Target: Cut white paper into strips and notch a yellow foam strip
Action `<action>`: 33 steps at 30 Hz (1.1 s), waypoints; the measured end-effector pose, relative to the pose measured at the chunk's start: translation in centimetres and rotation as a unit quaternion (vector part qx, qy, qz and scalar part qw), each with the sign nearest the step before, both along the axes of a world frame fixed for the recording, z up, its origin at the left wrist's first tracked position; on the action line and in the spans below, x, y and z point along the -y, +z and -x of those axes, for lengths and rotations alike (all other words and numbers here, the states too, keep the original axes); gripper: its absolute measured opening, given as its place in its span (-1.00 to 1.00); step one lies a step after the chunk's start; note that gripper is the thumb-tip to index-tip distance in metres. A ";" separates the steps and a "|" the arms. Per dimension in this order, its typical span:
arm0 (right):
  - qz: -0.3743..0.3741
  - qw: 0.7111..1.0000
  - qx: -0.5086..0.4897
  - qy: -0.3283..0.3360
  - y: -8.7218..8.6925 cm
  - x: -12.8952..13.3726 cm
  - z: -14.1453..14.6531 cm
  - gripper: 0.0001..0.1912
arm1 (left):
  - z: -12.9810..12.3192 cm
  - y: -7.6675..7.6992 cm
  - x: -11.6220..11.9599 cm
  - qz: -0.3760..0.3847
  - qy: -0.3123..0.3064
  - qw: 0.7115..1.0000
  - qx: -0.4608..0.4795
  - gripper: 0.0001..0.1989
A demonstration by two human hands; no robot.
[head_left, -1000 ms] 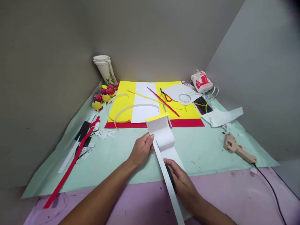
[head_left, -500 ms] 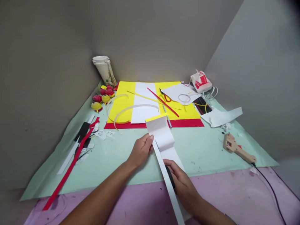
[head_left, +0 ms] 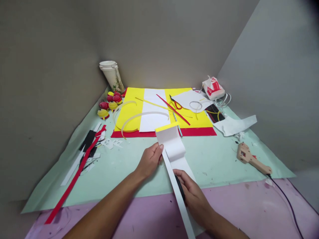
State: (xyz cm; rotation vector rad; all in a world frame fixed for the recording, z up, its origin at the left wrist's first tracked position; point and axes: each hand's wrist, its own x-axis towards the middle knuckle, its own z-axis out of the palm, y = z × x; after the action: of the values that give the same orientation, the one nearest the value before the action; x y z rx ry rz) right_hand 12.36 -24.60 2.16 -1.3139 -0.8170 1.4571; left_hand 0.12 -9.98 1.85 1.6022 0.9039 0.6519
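My left hand (head_left: 151,158) pinches the upper end of a narrow white strip (head_left: 178,194) that runs down toward me. Beside the strip lies a wider white sheet (head_left: 173,142), curled over, with a yellow band (head_left: 166,127) along its far edge. My right hand (head_left: 190,192) is wrapped round a black handle (head_left: 179,188) next to the strip; the rest of that tool is hidden behind the paper.
Yellow and white sheets (head_left: 154,122) lie ahead, with red-handled scissors (head_left: 177,105) on them. A glue gun (head_left: 254,158) rests at right. At left are a red strip (head_left: 74,179), paper scraps, several red and yellow pieces (head_left: 103,114) and a white cup (head_left: 111,74).
The view has shifted very slightly. Both hands keep nearly the same places and grips; the narrow strip has hardly moved.
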 end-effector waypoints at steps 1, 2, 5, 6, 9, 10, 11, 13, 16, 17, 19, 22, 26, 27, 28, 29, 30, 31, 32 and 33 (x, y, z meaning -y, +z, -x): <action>-0.002 1.000 0.001 -0.001 0.1 0.0 0.0 -0.71 | 0.0 0.0 0.0 0.002 -0.001 1.000 0.001 -0.60; -0.004 1.000 0.002 -0.002 0.1 0.0 0.0 -0.71 | 0.0 0.0 0.0 0.002 -0.002 1.000 0.002 -0.60; -0.005 1.000 0.003 -0.004 0.2 0.1 0.1 -0.71 | 0.0 0.0 0.1 0.001 -0.001 1.000 0.003 -0.60; -0.004 1.000 0.003 -0.003 0.2 0.1 0.1 -0.71 | 0.0 0.1 0.1 0.001 0.000 1.000 0.003 -0.60; -0.002 1.000 0.003 -0.003 0.2 0.1 0.1 -0.70 | 0.0 0.1 0.1 0.002 -0.003 1.000 0.006 -0.60; -0.004 1.000 0.005 -0.004 0.1 0.0 0.1 -0.70 | 0.0 0.1 0.1 0.003 -0.004 1.000 0.006 -0.60; -0.007 1.000 0.009 -0.005 0.1 0.0 0.1 -0.70 | 0.0 0.1 0.1 0.003 -0.004 1.000 0.006 -0.60; -0.014 1.000 0.016 -0.003 0.1 0.0 0.1 -0.70 | 0.0 0.1 0.0 0.005 -0.006 1.000 0.006 -0.60; -0.012 1.000 0.011 -0.001 0.0 0.0 0.1 -0.70 | 0.0 0.0 0.0 0.005 -0.006 1.000 0.005 -0.59; -0.010 1.000 0.007 -0.002 0.0 0.0 0.1 -0.70 | 0.1 0.0 0.0 0.004 -0.007 1.000 0.004 -0.59; -0.006 1.000 0.003 -0.006 0.0 0.0 0.2 -0.70 | 0.1 -0.1 0.0 0.002 -0.007 1.000 0.004 -0.59; -0.002 1.000 -0.002 -0.007 0.1 -0.1 0.2 -0.70 | 0.1 0.0 0.0 0.003 -0.009 1.000 0.005 -0.59; -0.003 1.000 0.007 -0.008 0.4 -0.1 0.2 -0.70 | 0.1 0.1 0.0 0.003 -0.012 1.000 0.006 -0.59; -0.004 1.000 0.013 -0.007 0.4 -0.1 0.2 -0.70 | 0.1 0.1 0.0 0.002 -0.012 1.000 0.006 -0.59; -0.005 1.000 0.018 -0.006 0.5 -0.1 0.2 -0.70 | 0.1 0.1 0.0 0.001 -0.012 1.000 0.007 -0.60; -0.006 1.000 0.023 -0.005 0.5 -0.1 0.2 -0.70 | 0.1 0.1 0.0 0.001 -0.011 1.000 0.006 -0.60; -0.007 1.000 0.027 -0.004 0.5 -0.1 0.2 -0.70 | 0.1 0.1 0.1 0.001 -0.010 1.000 0.007 -0.60; -0.007 1.000 0.030 -0.004 0.6 0.0 0.1 -0.70 | 0.1 0.1 0.1 0.002 -0.009 1.000 0.007 -0.60; -0.007 0.999 0.032 -0.004 0.5 0.0 0.1 -0.70 | 0.0 0.1 0.1 0.001 -0.008 1.000 0.008 -0.60; -0.007 0.999 0.033 -0.005 0.5 0.0 0.1 -0.70 | 0.0 0.1 0.1 0.000 -0.008 1.000 0.009 -0.60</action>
State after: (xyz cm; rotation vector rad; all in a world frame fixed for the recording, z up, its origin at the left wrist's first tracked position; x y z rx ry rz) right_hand 12.24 -24.61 2.69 -1.3592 -0.8620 1.4040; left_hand 0.10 -10.09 1.97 1.5982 0.8770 0.6549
